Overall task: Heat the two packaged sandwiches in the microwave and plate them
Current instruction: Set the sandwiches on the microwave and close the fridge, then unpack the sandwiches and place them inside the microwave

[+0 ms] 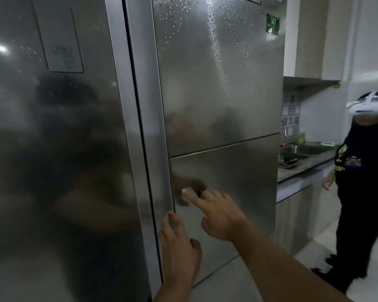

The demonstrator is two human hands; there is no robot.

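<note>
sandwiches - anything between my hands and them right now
No sandwiches show. Closed steel fridge doors fill the view, so if they are inside, the lower right door is the barrier. The left hand has fingers at that door's left edge, and the right hand touches its face with one finger. Neither holds anything.

Stainless-steel refrigerator (216,83): lower right door (238,182) closed (dull reflections on it). My left hand (179,243) touches its left edge; my right hand (218,212) sets an index fingertip on its face.
</note>
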